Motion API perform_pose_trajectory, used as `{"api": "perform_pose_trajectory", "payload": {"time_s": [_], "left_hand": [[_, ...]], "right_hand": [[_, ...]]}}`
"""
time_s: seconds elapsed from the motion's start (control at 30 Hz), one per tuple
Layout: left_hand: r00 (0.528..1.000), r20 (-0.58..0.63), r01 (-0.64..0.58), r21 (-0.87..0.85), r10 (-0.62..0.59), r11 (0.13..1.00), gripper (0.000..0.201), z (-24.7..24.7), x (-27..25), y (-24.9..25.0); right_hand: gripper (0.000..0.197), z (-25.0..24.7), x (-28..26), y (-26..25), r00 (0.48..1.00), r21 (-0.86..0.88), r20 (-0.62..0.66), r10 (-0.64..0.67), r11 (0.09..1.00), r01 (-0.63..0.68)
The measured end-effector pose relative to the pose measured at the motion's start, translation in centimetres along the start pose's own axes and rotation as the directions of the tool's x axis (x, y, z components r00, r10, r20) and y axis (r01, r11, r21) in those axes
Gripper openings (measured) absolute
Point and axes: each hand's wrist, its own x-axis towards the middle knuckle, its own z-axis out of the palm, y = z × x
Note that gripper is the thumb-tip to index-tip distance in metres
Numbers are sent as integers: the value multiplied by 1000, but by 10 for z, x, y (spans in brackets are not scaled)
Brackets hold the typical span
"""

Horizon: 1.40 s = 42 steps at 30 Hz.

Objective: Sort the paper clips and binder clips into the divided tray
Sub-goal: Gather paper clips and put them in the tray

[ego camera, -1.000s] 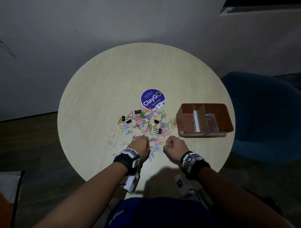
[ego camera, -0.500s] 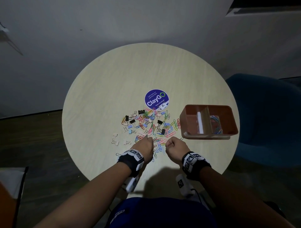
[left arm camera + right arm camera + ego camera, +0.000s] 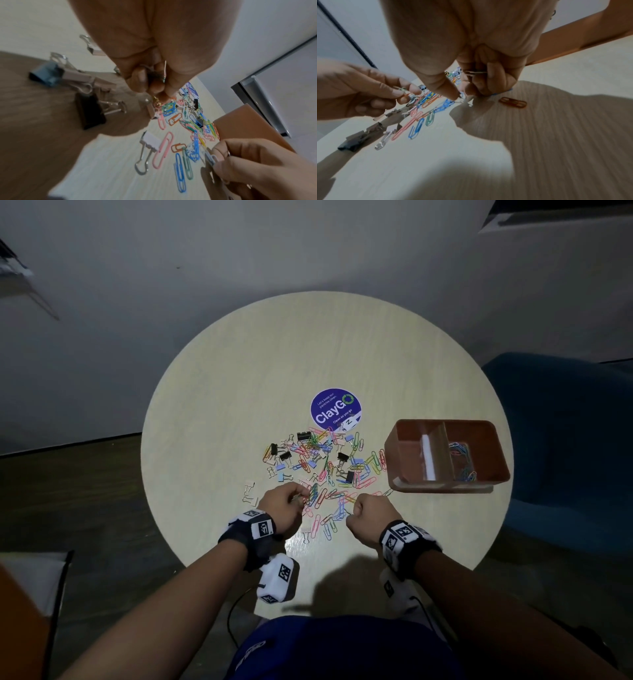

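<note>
Coloured paper clips and black, blue and beige binder clips lie in a loose pile [image 3: 322,463] on the round table [image 3: 219,419]. The brown divided tray [image 3: 496,474] sits right of the pile, with paper clips [image 3: 462,460] in its right compartment. At the pile's near edge my left hand [image 3: 301,498] has its fingers curled, pinching a small bunch of paper clips [image 3: 157,101]. Just right of it, my right hand [image 3: 354,505] is also curled, with clips [image 3: 475,72] tucked in its fingers while thumb and forefinger pinch a clip [image 3: 461,100] on the table.
A round purple ClayGo sticker [image 3: 335,409] lies behind the pile. A few binder clips [image 3: 250,493] lie apart, left of my left hand. An orange paper clip [image 3: 512,104] lies alone to the right. A blue chair [image 3: 565,433] stands beyond the table's right edge.
My left hand has drawn slightly left from the pile's near edge with its clips. The right hand has stayed almost in place. The head view has shifted a little.
</note>
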Motion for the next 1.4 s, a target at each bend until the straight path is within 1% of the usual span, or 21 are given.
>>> {"api": "perform_pose_trajectory", "payload": {"time_s": [0.07,0.13,0.2,0.23,0.27,0.33,0.37,0.4,0.43,0.5,0.6,0.67,0.73,0.8,0.87,0.93,1.0,1.1,1.23,1.3,1.4], "left_hand": [[999,13,51,-56,-51,997,25,0,-1,0],[995,20,95,-142,-93,985,27,1,-3,2],[991,51,137,-323,-127,937,28,4,-6,7],[988,70,152,-426,-135,892,28,6,-9,11],[986,76,166,-502,-148,849,27,6,-11,14],[984,88,178,-558,-155,810,22,6,-13,17],[985,92,173,-531,-147,830,16,6,-13,17],[989,82,144,-467,-120,873,11,7,-12,15],[994,69,109,-379,-89,919,13,7,-11,12],[999,40,44,-212,-36,976,21,9,-9,10],[1000,16,-24,52,23,998,24,11,-7,12],[999,33,-38,174,32,984,21,13,-7,15],[997,70,-64,321,43,945,19,15,-9,18],[994,89,-94,500,57,861,22,19,-10,22],[993,88,-118,617,81,778,23,23,-10,25],[991,85,-135,662,104,737,20,28,-10,28],[992,76,-128,686,106,716,17,30,-11,29],[994,74,-113,689,86,716,19,31,-11,29],[996,56,-89,620,68,780,21,31,-13,26],[997,30,-78,537,74,840,22,31,-15,25],[998,-6,-64,362,70,930,18,28,-16,24]], "right_hand": [[14,0,-2,2,1000,115,-23,19,993,-16],[14,1,-2,3,999,227,-38,16,974,-7],[6,2,-2,3,999,349,-31,12,937,-1],[10,2,-2,4,1000,426,-9,12,905,-7],[20,4,-2,4,1000,495,19,8,869,-16],[33,4,-2,4,998,569,68,-3,822,-36],[34,2,-4,2,998,574,68,-8,818,-33],[33,2,-4,2,998,570,58,-10,822,-25],[31,1,-3,0,999,551,41,-13,834,-12],[22,4,0,0,1000,532,25,2,847,-15],[15,8,4,0,998,526,19,57,849,-58],[15,8,6,-1,997,508,4,74,859,-66],[17,9,9,-2,997,506,15,82,859,-78],[14,10,10,-3,994,555,43,101,825,-108],[13,10,8,-5,992,599,72,107,790,-129],[19,8,6,-5,992,611,70,110,781,-129],[19,7,6,-4,991,601,50,126,789,-131],[20,6,7,-4,989,512,-16,149,851,-120],[21,1,4,-8,989,329,-85,118,940,-84],[20,3,4,-10,992,203,-92,89,977,-68],[23,7,9,-11,993,63,-91,69,996,-64]]}}
